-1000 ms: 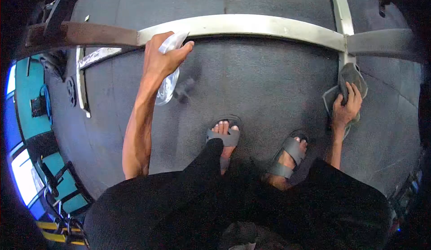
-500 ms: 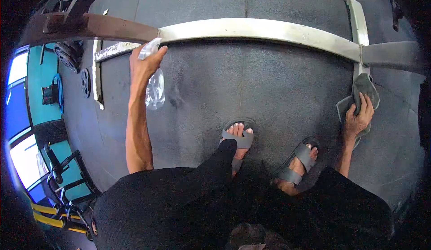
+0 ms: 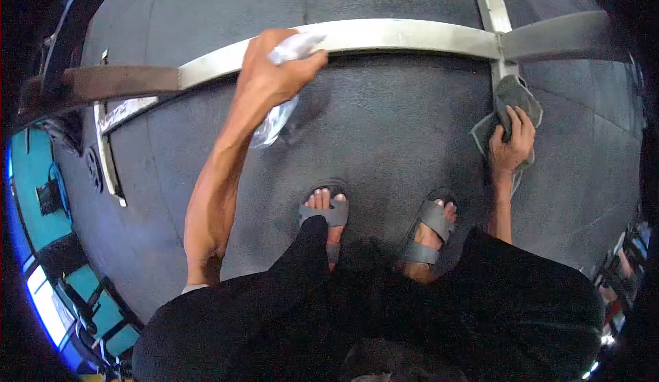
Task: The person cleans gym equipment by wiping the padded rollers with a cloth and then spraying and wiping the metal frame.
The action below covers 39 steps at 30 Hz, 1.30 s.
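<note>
My left hand (image 3: 274, 73) grips a clear plastic spray bottle (image 3: 274, 122), its nozzle up against the pale metal bar (image 3: 412, 37) that runs across the dark rubber floor. My right hand (image 3: 511, 142) holds a grey cloth (image 3: 504, 104) just below the joint where a cross bar (image 3: 491, 4) meets the long bar. Both my feet in grey sandals (image 3: 329, 214) stand on the floor below the bar.
The long bar turns rusty brown (image 3: 117, 80) at its left end. A second pale bar (image 3: 110, 155) lies at the left. Teal wall and gym frames (image 3: 75, 299) sit at the lower left edge. Dark rubber flooring (image 3: 391, 121) spreads around.
My left hand with the bottle has moved right along the bar and closer to it. My right hand with the cloth stays by the joint. The view has shifted.
</note>
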Tool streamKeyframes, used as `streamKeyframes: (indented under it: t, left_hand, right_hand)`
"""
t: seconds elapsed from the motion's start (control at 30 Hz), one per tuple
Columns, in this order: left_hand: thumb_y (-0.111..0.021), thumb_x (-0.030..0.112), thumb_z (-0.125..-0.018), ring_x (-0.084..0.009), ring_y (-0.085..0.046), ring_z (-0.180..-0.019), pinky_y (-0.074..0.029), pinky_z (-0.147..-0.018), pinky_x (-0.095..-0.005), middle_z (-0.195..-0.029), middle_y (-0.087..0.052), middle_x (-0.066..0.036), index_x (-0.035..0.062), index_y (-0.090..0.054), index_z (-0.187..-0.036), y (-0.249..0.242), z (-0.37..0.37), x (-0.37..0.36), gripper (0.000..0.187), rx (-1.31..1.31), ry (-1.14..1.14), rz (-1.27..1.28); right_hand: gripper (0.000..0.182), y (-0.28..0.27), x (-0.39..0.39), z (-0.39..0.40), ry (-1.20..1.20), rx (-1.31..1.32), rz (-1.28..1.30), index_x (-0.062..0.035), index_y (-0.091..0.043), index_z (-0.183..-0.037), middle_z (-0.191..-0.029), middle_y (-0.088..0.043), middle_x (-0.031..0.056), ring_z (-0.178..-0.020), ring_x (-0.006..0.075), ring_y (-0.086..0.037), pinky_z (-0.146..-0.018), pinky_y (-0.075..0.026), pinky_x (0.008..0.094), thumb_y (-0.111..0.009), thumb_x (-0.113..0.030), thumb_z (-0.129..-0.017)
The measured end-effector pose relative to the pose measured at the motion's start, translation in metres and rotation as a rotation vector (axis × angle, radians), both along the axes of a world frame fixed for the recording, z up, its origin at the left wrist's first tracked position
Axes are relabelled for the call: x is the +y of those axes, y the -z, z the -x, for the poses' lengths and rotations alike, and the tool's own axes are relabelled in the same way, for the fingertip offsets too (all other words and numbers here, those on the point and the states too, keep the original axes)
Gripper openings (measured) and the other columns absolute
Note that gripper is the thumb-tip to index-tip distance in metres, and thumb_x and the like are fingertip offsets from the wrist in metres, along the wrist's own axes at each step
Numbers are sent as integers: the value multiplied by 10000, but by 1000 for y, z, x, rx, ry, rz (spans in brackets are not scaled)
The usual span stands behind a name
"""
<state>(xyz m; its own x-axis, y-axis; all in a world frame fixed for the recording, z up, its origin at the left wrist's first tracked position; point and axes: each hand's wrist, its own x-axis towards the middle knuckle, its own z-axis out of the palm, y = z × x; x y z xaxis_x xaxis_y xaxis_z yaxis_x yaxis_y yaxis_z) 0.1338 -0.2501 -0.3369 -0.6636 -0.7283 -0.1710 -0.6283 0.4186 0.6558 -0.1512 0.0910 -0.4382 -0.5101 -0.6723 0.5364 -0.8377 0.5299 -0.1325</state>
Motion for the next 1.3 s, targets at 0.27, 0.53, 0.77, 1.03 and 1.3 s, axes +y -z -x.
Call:
streamKeyframes:
  t: [0.27, 0.53, 0.77, 1.03, 1.3]
  left_hand:
    - [-737, 329, -740, -321, -680, -684, -515, -683, -405, -721, -671, -210, -16, -713, -889, 7, 93, 46, 377, 212, 200, 80]
    - [-802, 402, -741, -327, -668, -953, -509, -876, -381, -970, -697, -216, -40, -685, -1052, -7, 85, 53, 552, 62, 175, 126]
    - [-756, 306, -853, -101, -558, -573, -437, -512, -246, -703, -609, -16, 19, -674, -945, -17, -34, 25, 313, 239, -132, -48]
    - [-654, 236, -949, -86, -509, -647, -406, -609, -254, -695, -550, 6, 24, -670, -1006, -8, -181, -5, 219, 190, -500, 165]
    - [-542, 250, -999, -145, -570, -752, -451, -723, -295, -893, -599, -53, 14, -638, -1135, 18, -252, -14, 289, 196, -648, 308]
  right_hand:
    - [464, 1, -1, -2, 31, -17, 43, -147, -686, -1133, -1191, -642, 76, -1104, 301, -595, -957, -455, 417, -682, -78, -675]
    - [508, 8, 4, 2, 13, -9, 71, -156, -684, -1130, -1179, -642, 63, -1104, 306, -592, -945, -470, 421, -686, -43, -634]
    - [512, -11, 2, 5, -65, -80, -8, -136, -665, -1134, -1095, -643, 87, -1063, 319, -608, -927, -483, 434, -708, -11, -640]
    - [458, -176, -39, 25, -475, -378, -666, -61, -625, -1148, -1071, -642, 170, -1045, 362, -622, -904, -489, 427, -728, -52, -702]
    - [426, -257, -94, 34, -271, -481, -926, -24, -605, -1219, -1143, -624, 185, -1079, 315, -592, -956, -450, 388, -701, -261, -878]
